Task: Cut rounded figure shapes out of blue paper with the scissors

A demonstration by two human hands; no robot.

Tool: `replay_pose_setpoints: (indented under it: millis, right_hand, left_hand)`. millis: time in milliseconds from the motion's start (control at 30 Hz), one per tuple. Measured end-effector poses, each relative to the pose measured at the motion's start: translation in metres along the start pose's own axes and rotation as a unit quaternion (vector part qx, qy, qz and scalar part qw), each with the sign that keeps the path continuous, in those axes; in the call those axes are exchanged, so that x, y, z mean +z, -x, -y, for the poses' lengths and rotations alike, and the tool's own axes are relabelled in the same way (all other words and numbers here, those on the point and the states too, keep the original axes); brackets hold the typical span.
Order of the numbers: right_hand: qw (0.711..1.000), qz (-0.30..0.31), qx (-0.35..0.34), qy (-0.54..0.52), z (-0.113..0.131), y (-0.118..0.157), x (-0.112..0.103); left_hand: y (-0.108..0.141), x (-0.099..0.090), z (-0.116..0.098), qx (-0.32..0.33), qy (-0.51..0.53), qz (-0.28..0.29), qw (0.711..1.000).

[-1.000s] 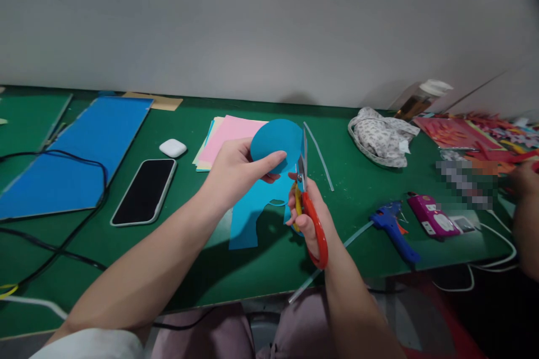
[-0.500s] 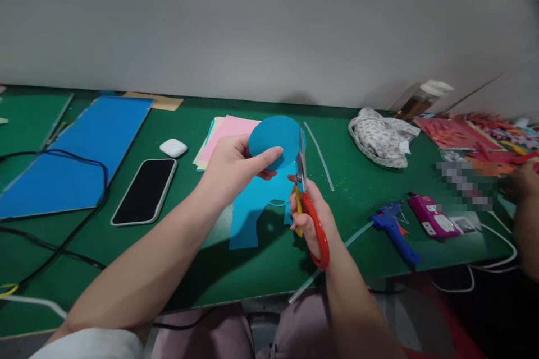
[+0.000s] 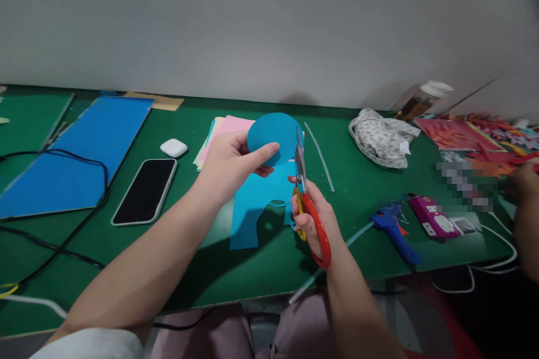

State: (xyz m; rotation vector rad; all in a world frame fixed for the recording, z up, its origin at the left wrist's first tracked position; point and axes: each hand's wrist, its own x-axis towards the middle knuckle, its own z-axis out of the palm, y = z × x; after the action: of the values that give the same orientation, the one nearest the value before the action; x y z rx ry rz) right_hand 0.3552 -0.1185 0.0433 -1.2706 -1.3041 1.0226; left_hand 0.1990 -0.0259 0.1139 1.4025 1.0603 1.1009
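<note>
Between thumb and fingers, my left hand (image 3: 236, 160) pinches a round piece of blue paper (image 3: 273, 130) held above the table. My right hand (image 3: 318, 216) grips scissors (image 3: 320, 235) with red and yellow handles. Their blades point away from me and lie along the right edge of the paper disc. Below the disc, a blue paper offcut (image 3: 246, 216) with a curved cut-out rests on the green table. Behind my left hand sits a stack of coloured paper (image 3: 227, 126), pink on top and partly hidden.
A phone (image 3: 145, 192) and a white earbud case (image 3: 173, 148) lie left, near a blue board (image 3: 80, 151) and black cables. To the right are a blue glue gun (image 3: 396, 233), a purple packet (image 3: 433, 216), a patterned cloth (image 3: 379, 137), a bottle (image 3: 423, 100) and another person's hand (image 3: 526, 185).
The paper disc and my left hand have shifted slightly up and left. The scissors stay at the disc's right edge, with their tips tilted a little further left.
</note>
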Motion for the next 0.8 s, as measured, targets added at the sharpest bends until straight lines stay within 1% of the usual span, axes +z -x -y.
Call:
replay_pose_setpoints:
  millis: [133, 267, 500, 633, 800]
  right_hand:
    - [1.0, 0.001, 0.01, -0.005, 0.0, 0.0, 0.0]
    - [1.0, 0.003, 0.014, -0.013, 0.0, 0.0, 0.001]
    - [1.0, -0.003, 0.002, -0.018, -0.001, 0.001, 0.001]
    - [1.0, 0.005, -0.005, -0.01, -0.002, 0.001, 0.0]
    - [1.0, 0.014, 0.005, -0.014, -0.003, 0.001, -0.002]
  left_hand:
    - [-0.002, -0.002, 0.001, 0.005, -0.01, -0.007, 1.0]
    - [-0.003, -0.005, 0.003, 0.008, -0.013, -0.003, 1.0]
    - [-0.005, -0.008, 0.004, 0.01, -0.01, -0.001, 1.0]
    - [-0.006, -0.009, 0.006, 0.02, -0.004, -0.005, 1.0]
    - [-0.007, -0.013, 0.006, 0.029, -0.009, -0.019, 0.999]
